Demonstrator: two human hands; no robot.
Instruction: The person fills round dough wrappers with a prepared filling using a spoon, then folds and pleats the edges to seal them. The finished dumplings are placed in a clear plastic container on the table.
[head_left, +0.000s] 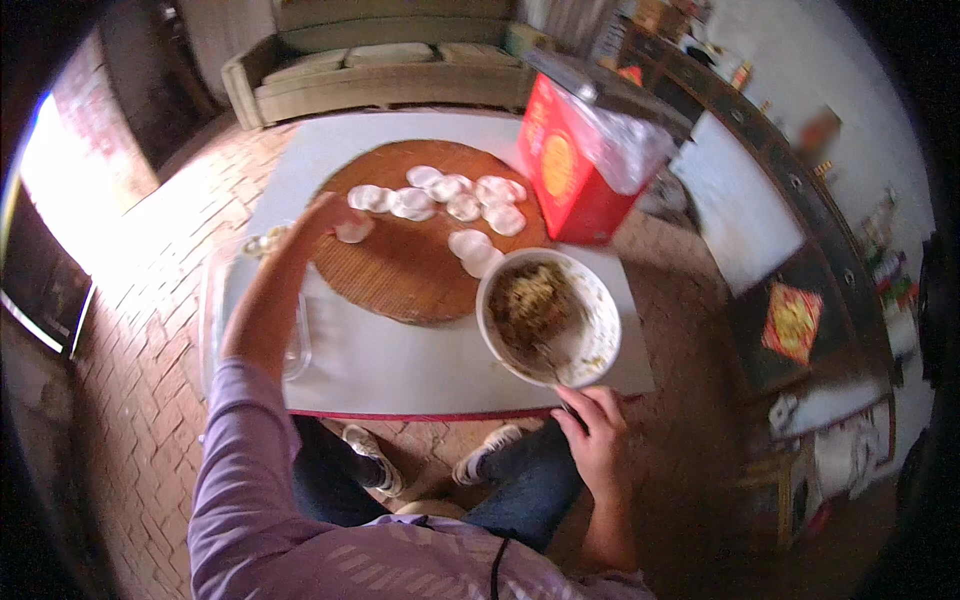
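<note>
My left hand (334, 213) reaches over the left side of a round wooden board (390, 277). Its fingers pinch the edge of a thin round dough wrapper (354, 229); motion blurs them. More pale dough wrappers (412, 203) lie in overlapping groups on the board's far half, and a few (472, 251) near its right edge. A white bowl (602, 319) stands at the table's front right, with a chopped greenish-brown filling (536, 300) heaped to its left side. At the bowl's near rim my right hand (596, 427) grips the handle of a thin utensil, its other end in the filling.
A red box (592, 214) with a clear plastic liner stands right of the board on the white table (390, 367). Partly behind my left arm is a clear plastic tray (298, 345) at the table's left. A sofa (390, 75) is beyond; dark cabinets (840, 270) line the right.
</note>
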